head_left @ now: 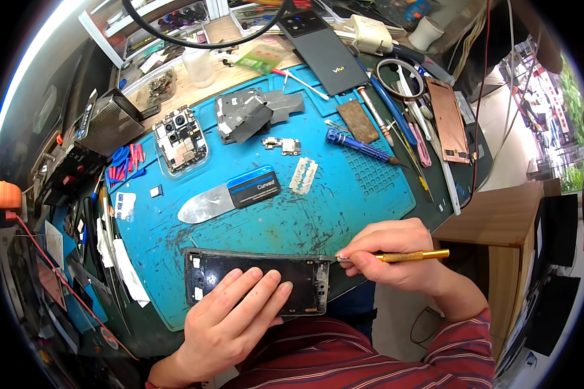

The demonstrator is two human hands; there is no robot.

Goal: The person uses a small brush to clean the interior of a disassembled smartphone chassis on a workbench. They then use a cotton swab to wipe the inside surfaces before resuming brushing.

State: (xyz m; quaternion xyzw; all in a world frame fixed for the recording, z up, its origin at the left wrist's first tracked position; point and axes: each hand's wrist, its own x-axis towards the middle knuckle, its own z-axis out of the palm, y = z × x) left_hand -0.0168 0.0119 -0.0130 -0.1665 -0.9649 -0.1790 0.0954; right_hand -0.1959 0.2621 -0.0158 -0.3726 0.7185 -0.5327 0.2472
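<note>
A black phone mid-frame (303, 275) lies lengthwise at the near edge of the blue work mat (344, 223). My left hand (230, 318) grips it, fingers laid across its dark face and thumb at its near edge. In my right hand (392, 256) is a slim gold-handled craft knife (418, 256), pinched close to its tip. The tip meets the frame's far right corner; my fingers partly cover it. Beyond the frame lie a metal pry blade with a blue-and-black grip (253, 188) and a razor blade (303, 176).
Farther back are a circuit board with cameras in a clear tray (182, 146), a small board (282, 146), black parts (253, 113) and a dark phone back cover (321, 55). A blue screwdriver (360, 144) and several tools line the right side; tweezers (113, 259) lie left.
</note>
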